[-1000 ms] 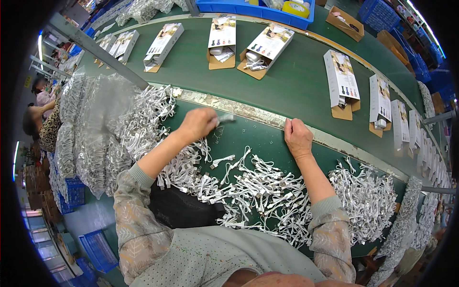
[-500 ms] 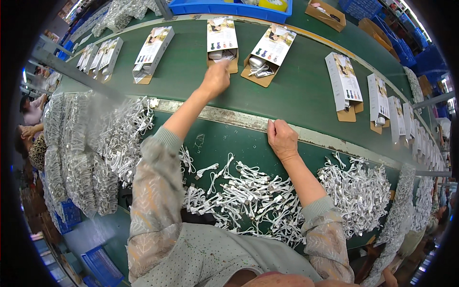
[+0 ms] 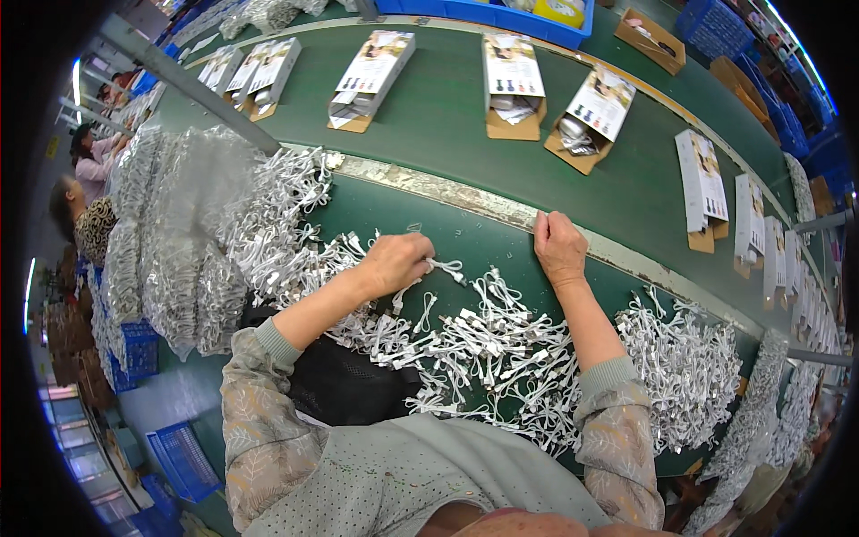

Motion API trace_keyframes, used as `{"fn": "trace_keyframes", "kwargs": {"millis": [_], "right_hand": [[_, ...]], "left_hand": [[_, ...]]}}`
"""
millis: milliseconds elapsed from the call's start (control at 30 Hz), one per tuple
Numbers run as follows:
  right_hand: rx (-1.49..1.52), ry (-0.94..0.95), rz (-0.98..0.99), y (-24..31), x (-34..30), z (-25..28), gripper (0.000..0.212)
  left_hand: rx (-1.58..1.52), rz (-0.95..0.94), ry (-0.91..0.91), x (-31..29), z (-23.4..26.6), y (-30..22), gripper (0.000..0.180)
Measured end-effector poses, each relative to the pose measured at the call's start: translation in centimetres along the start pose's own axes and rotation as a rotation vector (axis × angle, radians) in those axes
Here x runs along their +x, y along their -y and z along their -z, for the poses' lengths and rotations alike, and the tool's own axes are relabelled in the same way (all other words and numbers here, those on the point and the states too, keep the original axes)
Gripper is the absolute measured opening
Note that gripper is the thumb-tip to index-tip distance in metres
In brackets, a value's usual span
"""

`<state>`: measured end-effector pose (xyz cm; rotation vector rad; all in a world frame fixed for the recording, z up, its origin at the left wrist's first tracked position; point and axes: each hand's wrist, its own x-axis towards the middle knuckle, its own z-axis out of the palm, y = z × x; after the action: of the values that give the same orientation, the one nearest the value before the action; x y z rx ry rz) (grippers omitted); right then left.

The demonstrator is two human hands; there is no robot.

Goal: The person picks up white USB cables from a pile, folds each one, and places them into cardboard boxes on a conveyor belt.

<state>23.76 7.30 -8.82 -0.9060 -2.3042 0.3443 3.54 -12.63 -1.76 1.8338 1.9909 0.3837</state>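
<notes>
My left hand [image 3: 400,264] is closed in a pinch on a short white cable [image 3: 446,268], whose loop sticks out to the right of the fingers. Below it spreads a loose heap of similar white cables [image 3: 488,336] on the green table. My right hand [image 3: 561,249] rests as a fist against the worn rail [image 3: 483,204] between table and belt; whatever may be inside it is hidden. Beyond the rail, open white boxes lie on the green belt, among them a middle box [image 3: 513,76] and a tilted one [image 3: 601,103] with wrapped contents showing at their brown flaps.
A denser cable pile [image 3: 680,371] lies right of my right arm. Bagged cable bundles [image 3: 183,233] stand on the left, with a black mesh bag [image 3: 344,380] near my left forearm. A metal post [image 3: 192,85] slants over the belt. Beyond it sits a blue tray [image 3: 483,24]. Other people are at far left.
My left hand has come back from the box on the belt to the table and now grips a cable. The view has shifted, and the boxes appear further right. My right hand stays at the rail.
</notes>
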Motion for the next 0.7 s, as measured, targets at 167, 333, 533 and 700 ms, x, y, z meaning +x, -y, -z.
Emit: {"fn": "trace_keyframes", "kwargs": {"millis": [167, 333, 533, 700], "right_hand": [[0.001, 0.013, -0.014, 0.0, -0.2, 0.7, 0.024], [-0.001, 0.032, -0.016, 0.3, -0.1, 0.3, 0.024], [-0.012, 0.031, -0.006, 0.2, 0.1, 0.4, 0.024], [-0.008, 0.025, -0.009, -0.1, 0.1, 0.3, 0.023]], "left_hand": [[-0.144, 0.407, -0.348, 2.2, 3.8, 4.5, 0.019], [0.125, 0.699, -0.498, 7.2, 6.5, 10.6, 0.019], [0.113, 0.775, -0.588, 12.1, 6.5, 11.6, 0.024], [-0.028, 0.725, -0.688, 12.6, 5.6, 11.9, 0.021]]}}
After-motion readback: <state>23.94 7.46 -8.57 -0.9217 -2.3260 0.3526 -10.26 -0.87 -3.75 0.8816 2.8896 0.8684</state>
